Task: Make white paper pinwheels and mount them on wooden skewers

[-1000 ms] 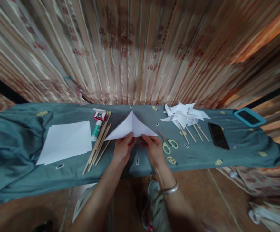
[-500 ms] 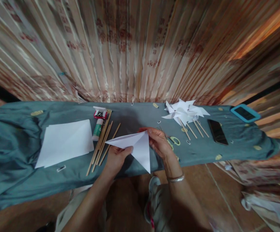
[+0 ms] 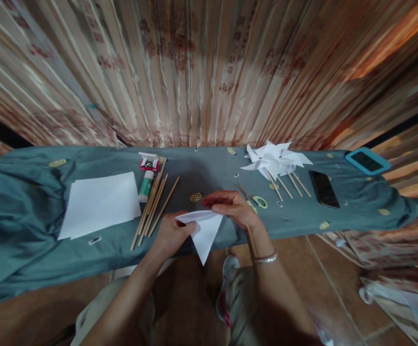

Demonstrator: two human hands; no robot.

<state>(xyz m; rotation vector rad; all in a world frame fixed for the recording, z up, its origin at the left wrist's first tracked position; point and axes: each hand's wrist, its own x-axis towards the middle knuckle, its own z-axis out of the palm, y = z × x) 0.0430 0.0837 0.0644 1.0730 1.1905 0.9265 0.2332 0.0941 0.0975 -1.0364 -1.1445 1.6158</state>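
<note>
A folded sheet of white paper point(image 3: 206, 233) hangs between my hands above the table's near edge, one pointed corner down. My left hand point(image 3: 172, 233) pinches its left corner, thumb on top. My right hand point(image 3: 232, 206) grips the upper right corner between thumb and fingers. Just left of my left hand lie several wooden sticks point(image 3: 154, 206). Scissors with light green handles point(image 3: 259, 202) lie beyond my right hand, partly hidden by it.
A stack of white paper point(image 3: 100, 204) lies at left, beside a glue stick point(image 3: 145, 186) and a small red-and-white box point(image 3: 149, 162). Paper pinwheels on sticks point(image 3: 275, 161), a black phone point(image 3: 324, 189) and a blue-framed device point(image 3: 367, 161) lie at right on the green cloth point(image 3: 209, 166).
The folded paper has turned, and its outline is now a smaller triangle pointing down. Its long left point no longer sticks out past my left hand. Both hands stay on it.
</note>
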